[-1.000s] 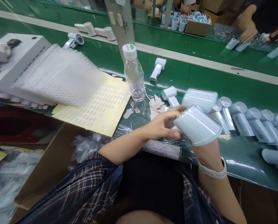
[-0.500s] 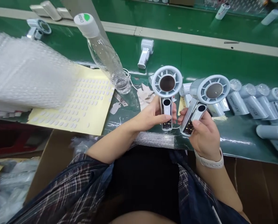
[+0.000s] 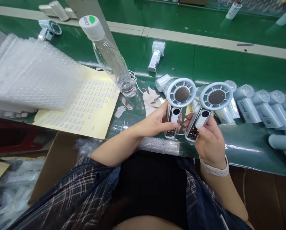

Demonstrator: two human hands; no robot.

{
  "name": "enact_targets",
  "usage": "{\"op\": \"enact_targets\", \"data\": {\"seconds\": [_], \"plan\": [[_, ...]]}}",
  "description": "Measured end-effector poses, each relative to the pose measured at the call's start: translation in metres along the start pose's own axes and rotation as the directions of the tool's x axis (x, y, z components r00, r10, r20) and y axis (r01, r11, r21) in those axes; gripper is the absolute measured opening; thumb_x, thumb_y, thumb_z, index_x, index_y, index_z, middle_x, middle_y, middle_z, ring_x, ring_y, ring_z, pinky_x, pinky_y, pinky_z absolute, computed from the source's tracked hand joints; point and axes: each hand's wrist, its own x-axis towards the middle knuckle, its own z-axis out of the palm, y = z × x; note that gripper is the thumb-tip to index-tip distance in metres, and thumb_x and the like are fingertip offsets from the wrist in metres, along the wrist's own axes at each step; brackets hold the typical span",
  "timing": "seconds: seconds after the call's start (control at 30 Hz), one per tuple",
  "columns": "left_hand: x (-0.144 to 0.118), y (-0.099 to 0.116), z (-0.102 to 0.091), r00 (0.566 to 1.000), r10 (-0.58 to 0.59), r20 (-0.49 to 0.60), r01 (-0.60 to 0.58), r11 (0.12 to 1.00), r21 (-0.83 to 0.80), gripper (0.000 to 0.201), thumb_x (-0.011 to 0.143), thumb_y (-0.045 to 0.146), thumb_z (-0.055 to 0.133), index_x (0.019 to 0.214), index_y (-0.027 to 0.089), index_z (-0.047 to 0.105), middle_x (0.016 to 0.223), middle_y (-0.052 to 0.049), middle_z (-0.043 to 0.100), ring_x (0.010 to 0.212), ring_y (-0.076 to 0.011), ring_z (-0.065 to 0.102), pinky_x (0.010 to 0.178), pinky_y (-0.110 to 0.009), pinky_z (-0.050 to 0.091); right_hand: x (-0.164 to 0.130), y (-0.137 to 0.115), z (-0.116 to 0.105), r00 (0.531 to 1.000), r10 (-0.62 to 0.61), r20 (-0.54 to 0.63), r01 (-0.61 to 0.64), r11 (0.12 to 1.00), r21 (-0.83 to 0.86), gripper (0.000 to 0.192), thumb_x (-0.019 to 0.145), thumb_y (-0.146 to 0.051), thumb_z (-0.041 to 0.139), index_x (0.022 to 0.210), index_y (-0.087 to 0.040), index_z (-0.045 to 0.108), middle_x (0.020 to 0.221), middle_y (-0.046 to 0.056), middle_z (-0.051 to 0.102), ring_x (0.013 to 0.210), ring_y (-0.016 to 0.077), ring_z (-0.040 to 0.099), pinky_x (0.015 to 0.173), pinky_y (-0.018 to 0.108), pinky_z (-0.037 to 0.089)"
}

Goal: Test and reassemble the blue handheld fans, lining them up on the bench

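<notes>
My left hand [image 3: 157,123] grips the handle of a pale blue handheld fan [image 3: 180,99], its round grille with a dark centre disc facing me. My right hand [image 3: 208,139] grips the handle of a second, matching fan [image 3: 213,99], tilted to the right. Both fans are held side by side just above the green table's near edge [image 3: 248,156], heads up, the small panels on their handles toward me. A white watch band sits on my right wrist.
A row of several more pale blue fans [image 3: 258,108] lies to the right. A clear water bottle [image 3: 111,57] stands left of centre beside a yellow sticker sheet [image 3: 85,105] and a bubble-wrap stack [image 3: 30,76]. One fan [image 3: 156,56] lies farther back. A cardboard box [image 3: 54,159] is at lower left.
A second ago both fans were held low with their barrels toward me; they have since been turned upright with grilles facing me. The view has tilted down and shifted slightly.
</notes>
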Motion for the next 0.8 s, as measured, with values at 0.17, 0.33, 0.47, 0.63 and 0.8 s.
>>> {"op": "enact_targets", "data": {"seconds": [0.17,0.33,0.47,0.63,0.8], "plan": [[0.0,-0.004,-0.005,1.0,0.003,-0.001,-0.003,1.0,0.025,0.05,0.09,0.036,0.081,0.12,0.02,0.044,0.106,-0.003,0.06,0.081,-0.0153,0.069,0.073,-0.031,0.056,0.0,0.0,-0.003,1.0,0.0,-0.011,0.0,1.0,-0.016,0.024,0.091,-0.038,0.077,0.112,-0.026,0.07,0.108,0.006,0.076,0.085,0.0238,0.074,0.075,0.044,0.066],[0.002,-0.007,-0.003,1.0,-0.02,-0.022,0.021,0.999,0.048,0.053,0.085,0.037,0.085,0.117,0.02,0.044,0.101,-0.002,0.062,0.079,-0.0148,0.067,0.072,-0.031,0.055,-0.003,-0.002,-0.005,0.999,-0.007,-0.04,0.006,0.999,-0.036,0.025,0.089,-0.034,0.079,0.111,-0.024,0.071,0.106,0.006,0.077,0.081,0.0218,0.072,0.072,0.04,0.065],[0.007,-0.014,-0.003,0.995,0.005,-0.104,-0.002,1.0,0.027,0.047,0.089,0.046,0.078,0.11,0.021,0.044,0.087,0.001,0.063,0.07,-0.0139,0.064,0.067,-0.031,0.054,-0.007,0.003,-0.004,0.994,0.022,-0.103,-0.02,0.999,0.026,0.024,0.091,-0.037,0.075,0.11,-0.023,0.072,0.098,0.004,0.075,0.075,0.0177,0.07,0.063,0.031,0.061],[0.01,-0.016,-0.003,0.997,0.044,-0.067,-0.043,0.999,0.011,0.053,0.085,0.048,0.082,0.109,0.021,0.044,0.086,0.001,0.064,0.07,-0.0145,0.065,0.066,-0.032,0.055,-0.017,0.008,-0.004,0.993,0.037,-0.112,-0.032,0.999,0.042,0.023,0.091,-0.04,0.075,0.106,-0.023,0.071,0.095,0.004,0.073,0.074,0.0169,0.068,0.061,0.029,0.059],[0.011,-0.018,-0.003,0.996,0.045,-0.08,-0.038,0.996,0.084,0.055,0.086,0.051,0.082,0.111,0.021,0.044,0.083,0.001,0.066,0.07,-0.0176,0.067,0.068,-0.035,0.055,-0.021,0.008,-0.005,0.993,0.014,-0.119,-0.013,1.0,0.012,0.023,0.093,-0.041,0.073,0.107,-0.024,0.07,0.095,0.003,0.073,0.073,0.0168,0.068,0.062,0.03,0.059]]}}
